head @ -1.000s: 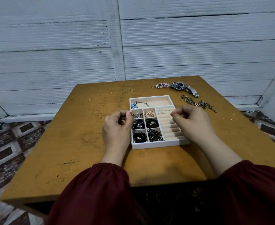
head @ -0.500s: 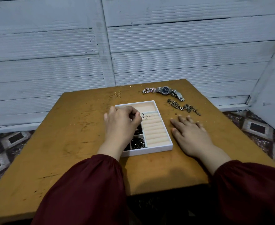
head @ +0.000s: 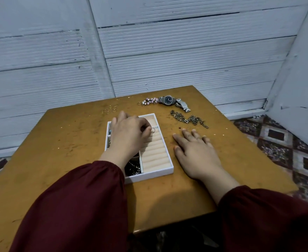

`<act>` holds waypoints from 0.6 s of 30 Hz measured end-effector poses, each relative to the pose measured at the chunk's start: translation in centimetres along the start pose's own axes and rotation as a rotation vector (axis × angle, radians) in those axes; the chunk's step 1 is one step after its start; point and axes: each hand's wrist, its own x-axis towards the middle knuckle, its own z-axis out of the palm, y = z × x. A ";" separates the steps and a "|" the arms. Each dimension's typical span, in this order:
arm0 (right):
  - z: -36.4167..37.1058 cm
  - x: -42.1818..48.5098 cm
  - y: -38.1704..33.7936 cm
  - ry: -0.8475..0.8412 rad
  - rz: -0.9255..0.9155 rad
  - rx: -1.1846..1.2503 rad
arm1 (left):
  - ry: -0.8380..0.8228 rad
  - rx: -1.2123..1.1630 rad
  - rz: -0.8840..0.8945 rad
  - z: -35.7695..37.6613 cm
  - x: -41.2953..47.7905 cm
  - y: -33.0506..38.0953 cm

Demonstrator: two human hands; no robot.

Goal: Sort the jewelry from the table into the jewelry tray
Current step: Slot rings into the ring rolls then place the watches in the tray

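Observation:
A white jewelry tray (head: 165, 170) with beige ring rolls lies on the middle of the wooden table (head: 67, 151). My left hand (head: 129, 135) hovers over the tray's small compartments and pinches a thin ring (head: 153, 130) at the top of the ring rolls. It hides most of the compartments; one with dark jewelry (head: 133, 169) shows near my sleeve. My right hand (head: 195, 151) lies flat on the table just right of the tray, holding nothing. Several gold rings (head: 111, 108), a pink bead bracelet (head: 148, 101), a watch (head: 174, 102) and a chain (head: 187, 119) lie on the table beyond the tray.
A white panelled wall stands right behind the table's far edge. The patterned tile floor (head: 286, 142) shows to the right and left of the table. My dark red sleeves cover the near part of the table.
My right hand opened and came down flat on the table right of the tray. My left hand moved over the tray with the ring. The view shifted left and down.

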 end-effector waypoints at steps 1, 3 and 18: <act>0.0 0.0 0.0 0.001 -0.001 0.001 | -0.006 0.012 0.002 0.0 0.1 0.0; 0.0 0.0 0.1 0.005 -0.003 0.008 | -0.017 0.036 0.008 0.0 0.2 0.1; -0.1 -0.2 0.0 0.002 -0.003 0.020 | -0.098 0.184 0.129 -0.4 0.6 0.3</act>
